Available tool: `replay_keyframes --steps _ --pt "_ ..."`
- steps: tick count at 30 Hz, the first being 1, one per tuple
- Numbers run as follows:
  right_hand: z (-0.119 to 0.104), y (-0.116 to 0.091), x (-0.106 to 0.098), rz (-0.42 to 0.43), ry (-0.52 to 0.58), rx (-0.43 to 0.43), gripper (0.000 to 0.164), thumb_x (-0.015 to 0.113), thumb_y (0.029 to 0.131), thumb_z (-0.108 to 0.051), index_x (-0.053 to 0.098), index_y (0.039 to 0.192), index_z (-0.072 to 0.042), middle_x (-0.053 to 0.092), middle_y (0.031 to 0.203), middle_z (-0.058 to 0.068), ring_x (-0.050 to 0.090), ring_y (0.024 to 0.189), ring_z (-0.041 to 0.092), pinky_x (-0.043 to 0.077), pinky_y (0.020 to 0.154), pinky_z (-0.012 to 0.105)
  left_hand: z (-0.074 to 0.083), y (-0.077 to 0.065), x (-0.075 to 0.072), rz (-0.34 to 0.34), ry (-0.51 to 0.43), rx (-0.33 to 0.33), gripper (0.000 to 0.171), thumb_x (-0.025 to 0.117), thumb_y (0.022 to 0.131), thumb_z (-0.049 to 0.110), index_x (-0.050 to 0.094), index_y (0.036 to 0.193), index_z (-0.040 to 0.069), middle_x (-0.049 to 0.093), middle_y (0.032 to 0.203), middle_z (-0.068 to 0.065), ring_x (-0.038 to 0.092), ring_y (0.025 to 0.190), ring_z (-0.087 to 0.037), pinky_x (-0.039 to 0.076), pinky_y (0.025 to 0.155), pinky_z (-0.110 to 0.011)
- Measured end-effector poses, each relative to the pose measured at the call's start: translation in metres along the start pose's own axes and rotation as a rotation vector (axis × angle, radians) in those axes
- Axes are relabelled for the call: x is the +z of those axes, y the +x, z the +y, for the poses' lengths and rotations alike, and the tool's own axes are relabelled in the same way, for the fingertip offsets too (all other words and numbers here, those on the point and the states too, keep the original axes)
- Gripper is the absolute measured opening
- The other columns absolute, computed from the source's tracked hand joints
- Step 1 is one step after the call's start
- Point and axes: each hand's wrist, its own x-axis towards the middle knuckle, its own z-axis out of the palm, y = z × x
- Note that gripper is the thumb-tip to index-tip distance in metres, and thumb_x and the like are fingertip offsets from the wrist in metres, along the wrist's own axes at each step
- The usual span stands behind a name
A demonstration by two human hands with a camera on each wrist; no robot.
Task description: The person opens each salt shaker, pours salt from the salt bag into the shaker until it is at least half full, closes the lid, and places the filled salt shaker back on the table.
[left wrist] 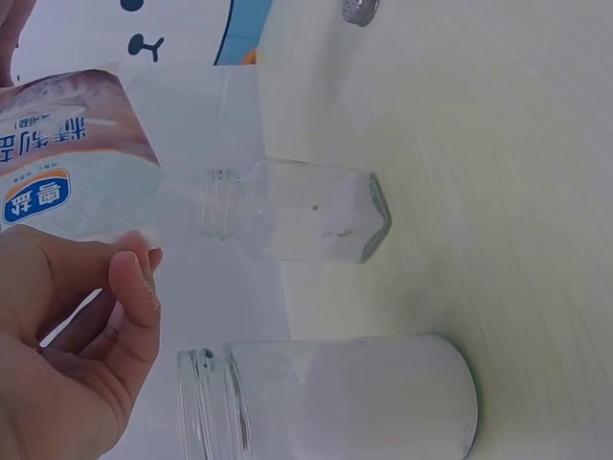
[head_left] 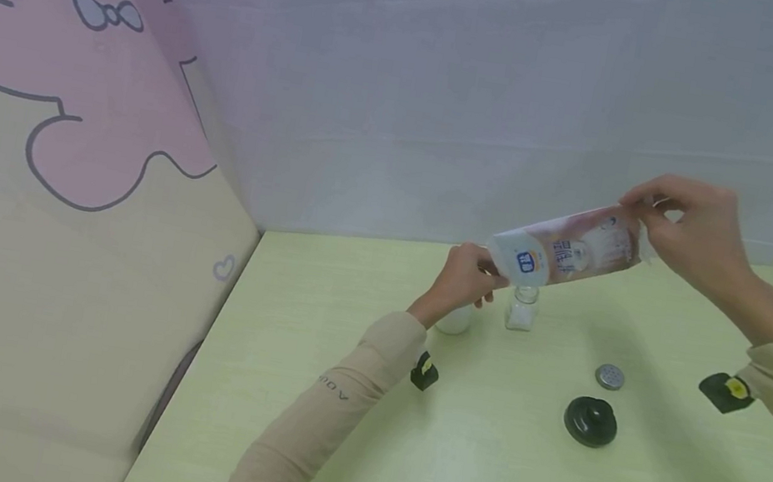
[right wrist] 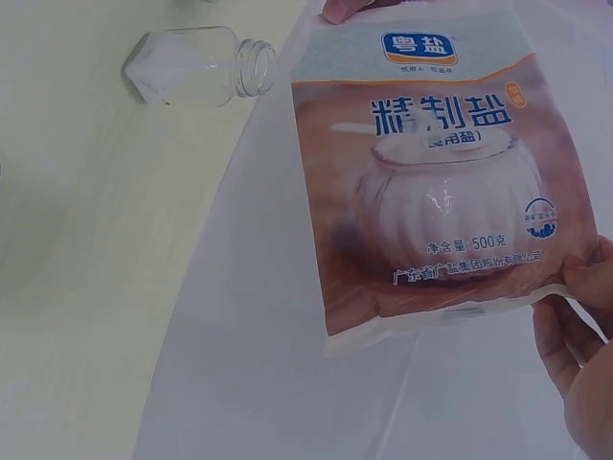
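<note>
A salt bag (head_left: 567, 249), printed brown and pale blue, is held tilted over the table between both hands. My left hand (head_left: 465, 274) pinches its lower end; white grains cling to the fingertips (left wrist: 139, 278) in the left wrist view. At the raised end, my right hand (head_left: 699, 231) pinches a corner between thumb and fingers. The bag's lower end is close to the mouth of a small glass bottle (left wrist: 311, 211), which has white salt in its bottom. Whether grains are falling cannot be made out. A larger glass jar (left wrist: 383, 393) with white contents stands beside it.
On the table (head_left: 471, 474) lie a perforated metal cap (head_left: 610, 377) and a black knobbed lid (head_left: 590, 422). Two small black objects with yellow marks, one left (head_left: 424, 372) and another right (head_left: 725, 393), are near the sleeves. A pale curtain (head_left: 452, 116) hangs behind.
</note>
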Motion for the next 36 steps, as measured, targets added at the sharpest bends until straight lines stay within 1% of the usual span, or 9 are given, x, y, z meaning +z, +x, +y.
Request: replay_keyframes --steps 2,4,11,13,16,18,20,26,36 --pt "-0.0003 0.0004 -0.0001 0.001 0.005 0.000 0.018 0.056 0.083 0.010 0.071 0.085 0.000 0.067 0.081 0.002 0.055 0.073 -0.006 0.042 0.063 0.008 -0.0003 0.0000 0.0002 0.001 0.005 0.005 0.018 0.070 0.083 0.002 0.069 0.100 -0.006 0.069 0.083 -0.019 0.062 0.049 -0.016 0.055 0.044 -0.027" --pt "-0.0004 0.0007 -0.0002 0.000 0.012 -0.002 0.018 0.056 0.083 0.010 0.071 0.085 0.000 0.067 0.081 0.002 0.055 0.074 -0.006 0.043 0.063 0.008 -0.0003 0.0000 0.0002 0.002 0.009 0.008 0.018 0.070 0.083 0.002 0.070 0.100 -0.005 0.070 0.081 -0.018 0.061 0.048 -0.014 0.055 0.044 -0.027" --pt "-0.0009 0.0009 -0.0004 -0.003 0.013 -0.004 0.019 0.056 0.083 0.011 0.071 0.085 0.000 0.068 0.081 0.006 0.055 0.074 -0.005 0.043 0.063 0.008 0.0014 -0.0003 0.0004 -0.001 -0.007 -0.007 0.019 0.070 0.083 0.001 0.069 0.101 -0.006 0.070 0.080 -0.016 0.066 0.061 -0.035 0.055 0.043 -0.027" --pt "-0.0013 0.0010 -0.0003 -0.003 0.012 -0.008 0.019 0.056 0.082 0.011 0.071 0.085 0.000 0.067 0.081 0.006 0.055 0.074 -0.005 0.043 0.063 0.008 0.0019 -0.0007 0.0005 0.000 -0.002 -0.015 0.019 0.071 0.083 0.002 0.069 0.100 -0.005 0.070 0.078 -0.013 0.066 0.059 -0.033 0.055 0.043 -0.027" --pt "-0.0018 0.0015 -0.0001 -0.002 0.008 -0.013 0.018 0.056 0.082 0.011 0.071 0.085 0.001 0.067 0.081 0.007 0.055 0.074 -0.006 0.043 0.063 0.007 0.0020 -0.0012 0.0006 0.003 0.009 -0.023 0.018 0.071 0.083 0.003 0.070 0.100 -0.005 0.069 0.075 -0.011 0.064 0.052 -0.023 0.055 0.043 -0.027" --pt "-0.0020 0.0018 -0.0001 -0.002 0.005 -0.012 0.018 0.056 0.082 0.011 0.070 0.085 0.001 0.067 0.081 0.007 0.055 0.074 -0.007 0.043 0.063 0.007 0.0016 -0.0012 0.0008 0.003 0.008 -0.021 0.018 0.071 0.083 0.003 0.070 0.099 -0.005 0.070 0.076 -0.013 0.061 0.049 -0.016 0.055 0.043 -0.027" --pt "-0.0019 0.0021 -0.0001 -0.003 0.006 -0.011 0.018 0.056 0.082 0.011 0.070 0.085 0.001 0.067 0.081 0.008 0.055 0.074 -0.007 0.043 0.063 0.007 0.0008 -0.0011 0.0009 0.002 0.003 -0.016 0.018 0.071 0.083 0.002 0.069 0.099 -0.006 0.070 0.078 -0.015 0.060 0.047 -0.013 0.055 0.044 -0.027" --pt "-0.0015 0.0022 -0.0003 -0.008 0.005 -0.011 0.018 0.056 0.083 0.010 0.070 0.085 0.000 0.067 0.082 0.009 0.054 0.075 -0.007 0.043 0.063 0.007 0.0014 -0.0015 0.0009 0.009 0.004 -0.009 0.017 0.071 0.082 0.002 0.070 0.098 -0.005 0.069 0.073 -0.011 0.062 0.049 -0.017 0.055 0.044 -0.027" --pt "-0.0040 0.0015 -0.0004 -0.008 0.004 0.005 0.019 0.056 0.082 0.012 0.071 0.085 0.000 0.068 0.082 0.008 0.054 0.075 -0.008 0.042 0.064 0.006 0.0022 -0.0026 -0.0001 0.008 0.000 -0.004 0.016 0.071 0.083 0.002 0.070 0.097 -0.006 0.067 0.069 -0.006 0.060 0.047 -0.012 0.056 0.044 -0.027"
